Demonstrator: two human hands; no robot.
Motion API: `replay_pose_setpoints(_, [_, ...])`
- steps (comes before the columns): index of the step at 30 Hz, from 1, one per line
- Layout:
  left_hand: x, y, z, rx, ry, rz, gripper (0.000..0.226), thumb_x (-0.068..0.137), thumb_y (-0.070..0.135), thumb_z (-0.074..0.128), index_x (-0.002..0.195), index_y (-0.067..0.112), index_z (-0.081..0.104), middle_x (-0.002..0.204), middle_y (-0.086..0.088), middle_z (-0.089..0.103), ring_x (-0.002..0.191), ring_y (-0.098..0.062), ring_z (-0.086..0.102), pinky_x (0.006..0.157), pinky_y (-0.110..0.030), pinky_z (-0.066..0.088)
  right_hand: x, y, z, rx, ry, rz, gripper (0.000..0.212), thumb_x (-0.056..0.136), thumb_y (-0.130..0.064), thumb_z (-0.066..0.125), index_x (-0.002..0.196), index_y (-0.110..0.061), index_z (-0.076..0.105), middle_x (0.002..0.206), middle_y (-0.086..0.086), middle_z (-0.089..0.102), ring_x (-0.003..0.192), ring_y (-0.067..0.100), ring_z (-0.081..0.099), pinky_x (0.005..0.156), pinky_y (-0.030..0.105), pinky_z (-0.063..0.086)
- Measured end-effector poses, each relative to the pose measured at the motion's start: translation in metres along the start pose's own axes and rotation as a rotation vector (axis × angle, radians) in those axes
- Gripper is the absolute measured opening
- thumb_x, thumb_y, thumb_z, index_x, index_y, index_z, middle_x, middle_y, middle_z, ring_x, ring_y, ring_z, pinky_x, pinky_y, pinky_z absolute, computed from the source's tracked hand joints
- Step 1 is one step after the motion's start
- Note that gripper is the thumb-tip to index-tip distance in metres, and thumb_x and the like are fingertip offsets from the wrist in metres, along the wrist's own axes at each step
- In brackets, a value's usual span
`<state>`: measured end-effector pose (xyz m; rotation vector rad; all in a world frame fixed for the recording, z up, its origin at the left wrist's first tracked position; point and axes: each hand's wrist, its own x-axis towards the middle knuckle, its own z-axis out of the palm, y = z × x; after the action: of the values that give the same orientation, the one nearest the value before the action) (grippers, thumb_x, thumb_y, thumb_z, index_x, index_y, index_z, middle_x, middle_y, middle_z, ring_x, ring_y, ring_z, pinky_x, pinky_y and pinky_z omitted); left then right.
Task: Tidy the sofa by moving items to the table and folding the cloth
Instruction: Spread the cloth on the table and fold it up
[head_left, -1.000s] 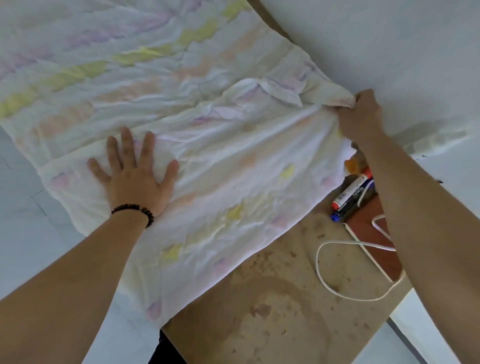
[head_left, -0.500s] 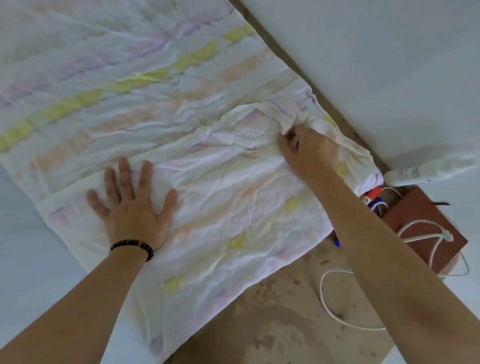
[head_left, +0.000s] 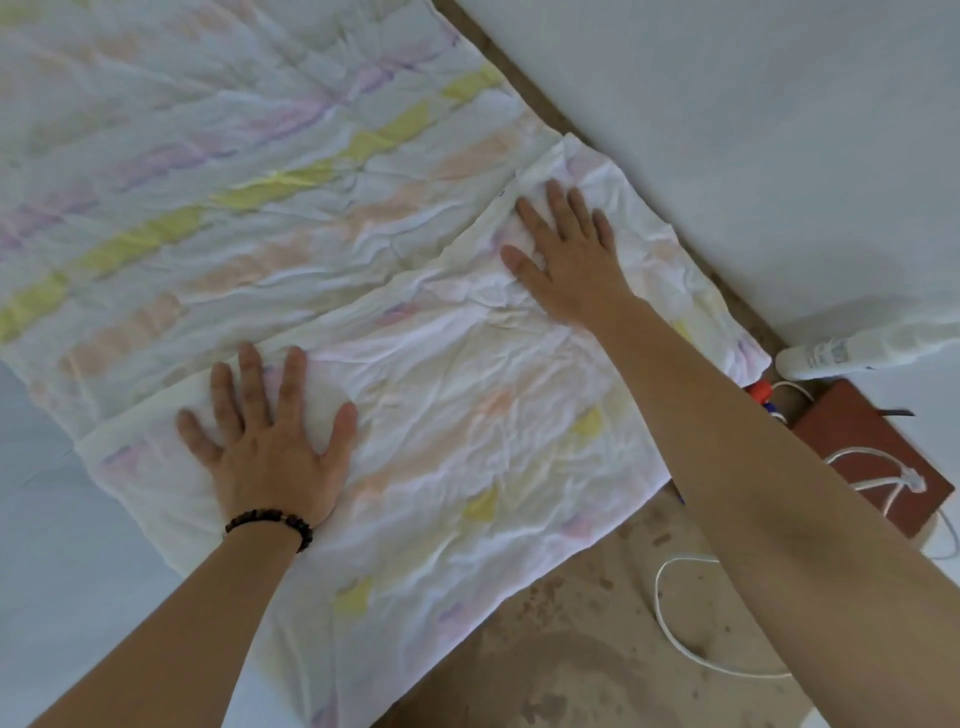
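White crumpled cotton cloth (head_left: 415, 364) with faded yellow, pink and lilac stripes lies spread flat and fills the view from the centre out to 10 and 12 o'clock. Its near part is folded over itself, and the fold's edge runs on a slant from 9 o'clock up toward 1 o'clock. The left hand (head_left: 270, 447) lies on this folded layer at 8 o'clock, palm down, fingers straight and spread, pressing the fabric and grasping nothing. A dark beaded bracelet (head_left: 270, 525) sits on its wrist. The right hand (head_left: 566, 260) rests at 1 o'clock near the flap's far corner, likewise flat with its fingers spread on the cloth and nothing gripped. The cloth's near edge overlaps a brown stained surface (head_left: 571, 665) at 6 o'clock. Past the cloth's right corner, at 3 o'clock, a white plastic bottle (head_left: 831, 356) lies on its side. Just below it are a red-capped marker (head_left: 762, 391), mostly hidden by the right forearm, and a reddish-brown flat notebook (head_left: 872, 447). A thin white cord (head_left: 911, 479) with a knot crosses the notebook and loops onto the brown surface at 5 o'clock. A pale blank surface (head_left: 727, 130) fills the 2 o'clock corner.
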<state>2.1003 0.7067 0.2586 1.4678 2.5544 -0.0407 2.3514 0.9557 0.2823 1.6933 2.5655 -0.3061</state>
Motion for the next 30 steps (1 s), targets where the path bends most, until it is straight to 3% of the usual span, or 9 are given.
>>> replay_pose_setpoints(3, [-0.001,-0.001,0.001,-0.007,0.004,-0.003,0.079,0.087,0.078,0.016,0.155,0.038,0.005,0.165,0.000,-0.003,0.151,-0.026,-0.002,0.116,-0.059,-0.004,0.024,0.006,-0.002,-0.008,-0.103,0.050,0.070,0.100,-0.066,0.022,0.160,-0.033,0.006,0.168,0.009,-0.008,0.154,0.027,-0.009,0.123,0.051,-0.005])
replay_pose_setpoints(6, [0.000,-0.001,0.001,-0.013,0.017,-0.006,0.083,0.087,0.076,0.018,0.156,0.032,0.004,0.165,0.000,-0.001,0.151,-0.025,-0.001,0.117,-0.059,-0.003,0.003,-0.014,-0.008,0.029,0.114,0.104,0.067,0.103,-0.058,0.024,0.160,-0.022,0.019,0.167,0.016,0.005,0.154,0.034,0.001,0.123,0.055,0.001])
replay_pose_setpoints(9, [0.000,-0.001,0.001,-0.032,0.020,-0.016,0.086,0.088,0.076,0.018,0.157,0.027,0.004,0.165,-0.001,0.000,0.151,-0.024,-0.001,0.117,-0.059,-0.003,-0.069,-0.030,0.009,0.164,0.311,0.282,0.069,0.101,-0.064,0.025,0.160,-0.027,0.018,0.167,0.017,0.002,0.153,0.040,-0.004,0.121,0.053,-0.008])
replay_pose_setpoints(14, [-0.001,-0.002,0.001,0.010,0.008,-0.035,0.090,0.086,0.079,0.010,0.157,0.025,0.002,0.165,-0.002,-0.003,0.151,-0.027,-0.003,0.118,-0.061,-0.002,-0.112,0.023,0.032,0.115,-0.017,0.705,0.099,0.079,-0.091,0.009,0.159,-0.033,0.001,0.167,0.014,-0.012,0.150,0.046,-0.014,0.119,0.060,-0.012])
replay_pose_setpoints(19, [0.001,-0.003,0.001,0.035,-0.003,-0.038,0.093,0.084,0.084,0.006,0.157,0.028,0.000,0.165,-0.002,-0.005,0.151,-0.029,-0.003,0.116,-0.063,0.000,-0.098,0.029,0.036,0.097,-0.007,0.690,0.104,0.073,-0.097,0.006,0.157,-0.035,-0.003,0.166,0.015,-0.013,0.149,0.047,-0.016,0.117,0.062,-0.014])
replay_pose_setpoints(22, [0.002,-0.003,-0.003,0.011,-0.032,-0.041,0.096,0.080,0.087,0.001,0.156,0.029,-0.006,0.164,-0.001,-0.014,0.151,-0.028,-0.010,0.115,-0.063,-0.004,-0.104,0.011,0.023,0.086,0.030,0.675,0.100,0.084,-0.087,0.012,0.160,-0.023,0.000,0.165,0.020,-0.014,0.149,0.047,-0.016,0.117,0.063,-0.013])
replay_pose_setpoints(26, [0.001,-0.006,-0.017,-0.217,-0.084,0.009,0.093,0.079,0.085,-0.005,0.154,0.031,-0.014,0.162,-0.002,-0.024,0.149,-0.024,-0.021,0.115,-0.062,-0.011,-0.118,-0.077,0.011,0.046,0.209,0.341,0.069,0.105,-0.055,0.022,0.161,-0.017,0.008,0.166,0.021,-0.008,0.151,0.045,-0.008,0.121,0.060,-0.002])
replay_pose_setpoints(28, [-0.003,-0.023,-0.022,-0.470,0.007,0.085,0.082,0.087,0.078,0.003,0.156,0.034,-0.004,0.163,-0.003,-0.019,0.150,-0.020,-0.019,0.116,-0.059,-0.012,-0.115,-0.133,0.016,0.145,0.213,0.229,0.061,0.107,-0.047,0.025,0.160,-0.020,0.013,0.166,0.020,-0.003,0.152,0.044,-0.004,0.121,0.058,0.003])
replay_pose_setpoints(30, [0.002,-0.054,-0.024,-0.465,0.171,0.188,0.068,0.097,0.067,0.014,0.156,0.034,0.011,0.165,-0.007,-0.006,0.151,-0.022,-0.011,0.117,-0.058,-0.009,-0.102,-0.185,0.026,0.212,0.162,0.192,0.059,0.106,-0.046,0.026,0.160,-0.023,0.016,0.167,0.018,0.000,0.152,0.042,-0.001,0.121,0.058,0.005])
